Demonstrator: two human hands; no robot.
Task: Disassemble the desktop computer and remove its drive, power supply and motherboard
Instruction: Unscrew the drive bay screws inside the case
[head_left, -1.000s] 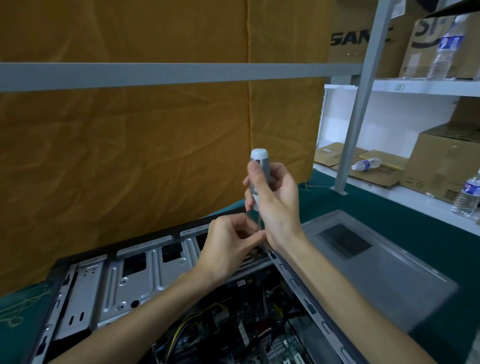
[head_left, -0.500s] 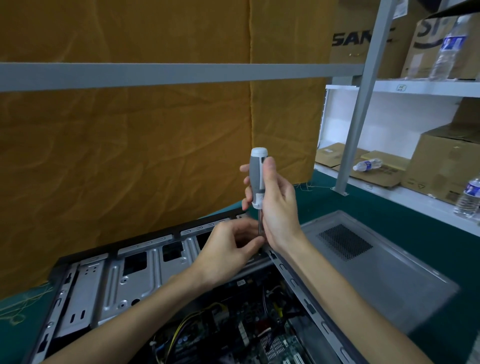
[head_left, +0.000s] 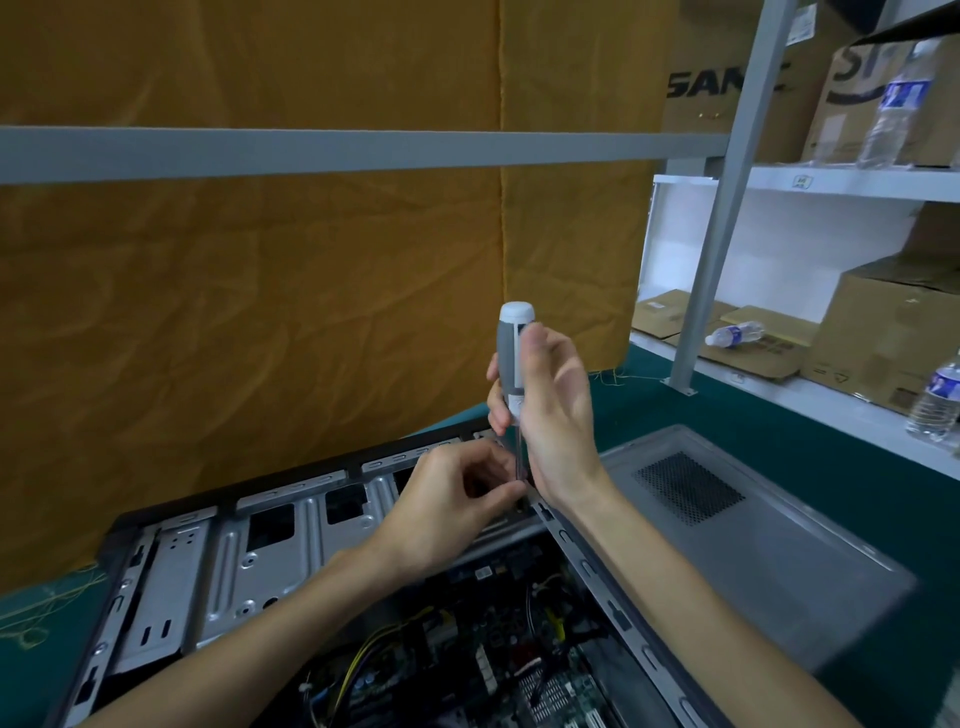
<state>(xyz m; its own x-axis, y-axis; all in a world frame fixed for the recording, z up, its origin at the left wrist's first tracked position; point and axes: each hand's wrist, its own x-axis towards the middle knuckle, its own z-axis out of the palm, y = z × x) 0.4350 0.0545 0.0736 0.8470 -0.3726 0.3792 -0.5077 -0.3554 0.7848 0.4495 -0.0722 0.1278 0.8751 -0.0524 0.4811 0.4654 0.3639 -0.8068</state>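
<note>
Gripping the grey-and-white plastic-handled screwdriver (head_left: 511, 358) upright in your right hand (head_left: 553, 410), keep it square over the open black metal computer case (head_left: 587, 566) while your left hand (head_left: 447, 506) pinches its shaft steady

two bare forearms, no sleeves, hands (head_left: 550, 410) w/o gloves, rings or watch

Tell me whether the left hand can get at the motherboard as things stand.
Probably yes: the case lies open, motherboard exposed below the left hand, but it first must release the screwdriver shaft.
</note>
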